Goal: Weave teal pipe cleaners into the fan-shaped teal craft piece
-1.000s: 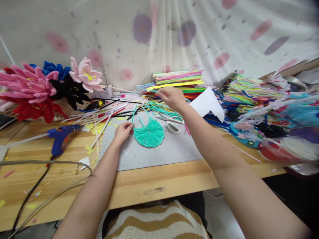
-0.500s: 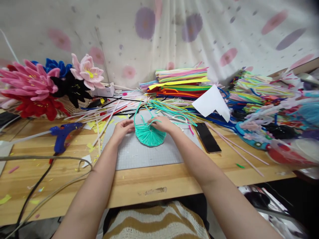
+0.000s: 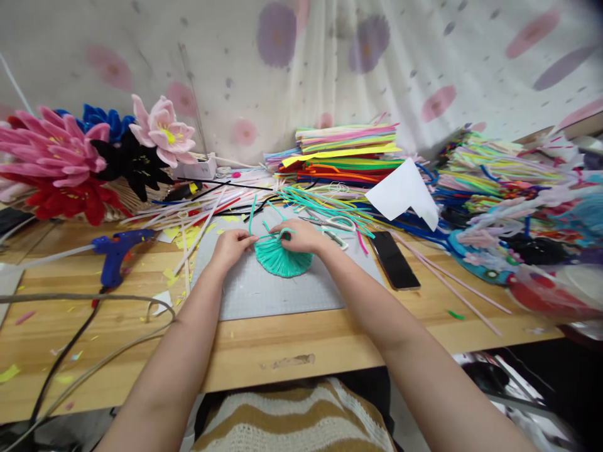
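Left hand [image 3: 232,250] pinching teal strand [image 3: 253,215], right hand [image 3: 304,237] curled over teal fan [image 3: 284,261]

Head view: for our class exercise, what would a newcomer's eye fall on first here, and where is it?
Probably the big pink, red, blue and black flowers at the back left. Next comes the green fan on the grey mat, with the left hand at its left edge and the right hand over its far part. Bright stacked strips stand out behind.
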